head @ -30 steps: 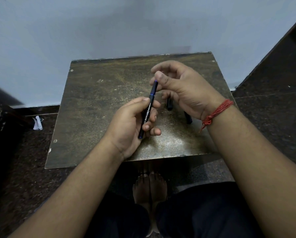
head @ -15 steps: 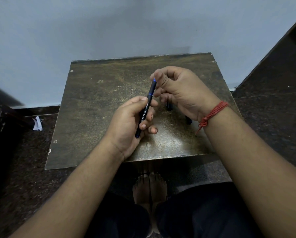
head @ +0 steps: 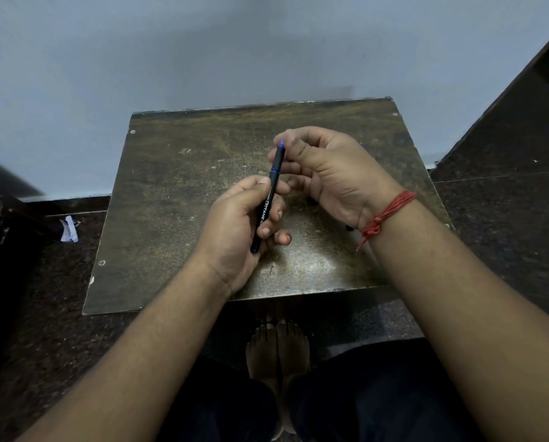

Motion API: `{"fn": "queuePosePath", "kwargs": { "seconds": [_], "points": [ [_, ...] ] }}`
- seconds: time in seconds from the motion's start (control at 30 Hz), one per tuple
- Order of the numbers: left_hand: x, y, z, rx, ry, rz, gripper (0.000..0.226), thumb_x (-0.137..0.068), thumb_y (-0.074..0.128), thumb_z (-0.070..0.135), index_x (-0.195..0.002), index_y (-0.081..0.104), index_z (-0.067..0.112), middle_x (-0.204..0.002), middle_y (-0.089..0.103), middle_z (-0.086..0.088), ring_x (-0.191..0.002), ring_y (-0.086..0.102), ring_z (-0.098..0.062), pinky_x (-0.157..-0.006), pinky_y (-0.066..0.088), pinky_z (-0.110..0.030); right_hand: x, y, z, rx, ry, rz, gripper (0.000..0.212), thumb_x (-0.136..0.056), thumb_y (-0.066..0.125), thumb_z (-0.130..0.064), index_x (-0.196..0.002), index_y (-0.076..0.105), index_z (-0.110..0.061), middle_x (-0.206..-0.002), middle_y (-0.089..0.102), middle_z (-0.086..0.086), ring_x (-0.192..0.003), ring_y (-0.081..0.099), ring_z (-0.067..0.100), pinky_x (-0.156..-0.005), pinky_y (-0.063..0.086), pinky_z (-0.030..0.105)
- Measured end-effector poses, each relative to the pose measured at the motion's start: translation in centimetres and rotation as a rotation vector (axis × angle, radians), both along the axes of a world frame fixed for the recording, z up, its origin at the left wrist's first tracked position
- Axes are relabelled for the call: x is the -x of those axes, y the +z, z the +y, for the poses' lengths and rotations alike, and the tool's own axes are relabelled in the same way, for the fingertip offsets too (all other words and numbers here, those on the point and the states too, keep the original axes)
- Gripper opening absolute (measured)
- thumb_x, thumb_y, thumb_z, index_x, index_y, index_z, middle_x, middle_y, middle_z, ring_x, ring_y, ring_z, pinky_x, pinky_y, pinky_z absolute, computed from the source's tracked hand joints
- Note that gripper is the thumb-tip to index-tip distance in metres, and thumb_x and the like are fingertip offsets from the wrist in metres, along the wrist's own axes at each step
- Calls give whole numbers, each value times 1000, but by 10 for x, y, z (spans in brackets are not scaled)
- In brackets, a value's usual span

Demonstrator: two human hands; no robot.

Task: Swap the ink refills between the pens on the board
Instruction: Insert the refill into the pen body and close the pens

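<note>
A black pen (head: 271, 186) with blue trim and white lettering stands tilted above the worn brown board (head: 177, 193). My left hand (head: 238, 228) is wrapped around its lower barrel. My right hand (head: 327, 173), with a red thread on the wrist, pinches the pen's upper end between thumb and fingers. Beneath my right hand, other dark pen parts (head: 349, 227) lie on the board, mostly hidden. A small blue bit (head: 362, 145) peeks out behind my right hand.
The board rests against a pale blue wall (head: 203, 52), with dark speckled floor (head: 505, 212) around it. A white scrap (head: 69, 229) lies on the floor at the left. My bare feet (head: 278, 349) show below the board's front edge.
My right hand's fingers have curled tighter onto the pen's top end. The pen and my left hand have shifted only slightly.
</note>
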State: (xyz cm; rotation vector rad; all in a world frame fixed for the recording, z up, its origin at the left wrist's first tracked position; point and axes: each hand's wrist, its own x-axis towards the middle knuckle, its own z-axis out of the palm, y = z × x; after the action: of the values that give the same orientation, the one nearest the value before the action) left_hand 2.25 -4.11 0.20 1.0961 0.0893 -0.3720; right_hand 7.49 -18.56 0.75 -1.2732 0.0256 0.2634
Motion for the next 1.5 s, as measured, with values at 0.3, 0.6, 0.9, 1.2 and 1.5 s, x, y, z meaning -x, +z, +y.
{"fn": "queuePosePath", "kwargs": {
  "seconds": [0.3, 0.6, 0.9, 1.2, 1.5],
  "points": [
    [0, -1, -1, 18, -4, -20, 23, -102, 39, 15, -91, 57, 7, -60, 46, -2, -42, 29, -8, -43, 38, -24, 3, 3, 7, -28, 50, 29, 7, -95, 60, -5, -87, 59, -6, -75, 62, 8, -60, 58, 14, -53, 50, 21],
    [0, 0, -1, 5, -2, -15, 22, -102, 39, 14, -92, 58, 6, -62, 45, -4, -44, 30, -9, -44, 39, -24, 2, 3, -2, -43, 63, -2, 17, -99, 52, -6, -109, 65, -1, -97, 73, 12, -78, 67, 19, -67, 55, 27],
    [0, 1, -1, 10, 5, -8, 16, -102, 40, 14, -99, 52, 6, -61, 46, -2, -43, 31, -7, -44, 39, -23, 3, 1, 11, -3, -13, 29, 13, -94, 64, -19, -92, 57, -8, -77, 60, 5, -64, 60, 13, -57, 53, 22],
    [0, 1, -1, 14, 15, 19, 19, -103, 40, 14, -99, 57, 6, -61, 48, -1, -46, 34, -8, -45, 43, -24, 3, 2, 7, 17, 29, 12, 10, -98, 56, -10, -92, 64, -9, -79, 69, 3, -70, 65, 15, -65, 54, 24],
    [0, 3, -1, 8, 25, 38, 18, -102, 43, 16, -95, 59, 10, -62, 49, -1, -45, 36, -7, -45, 45, -23, 2, 1, 3, -12, 30, 47, 17, -101, 53, -13, -110, 64, -3, -99, 73, 11, -85, 69, 18, -75, 58, 28]
  ]
}}
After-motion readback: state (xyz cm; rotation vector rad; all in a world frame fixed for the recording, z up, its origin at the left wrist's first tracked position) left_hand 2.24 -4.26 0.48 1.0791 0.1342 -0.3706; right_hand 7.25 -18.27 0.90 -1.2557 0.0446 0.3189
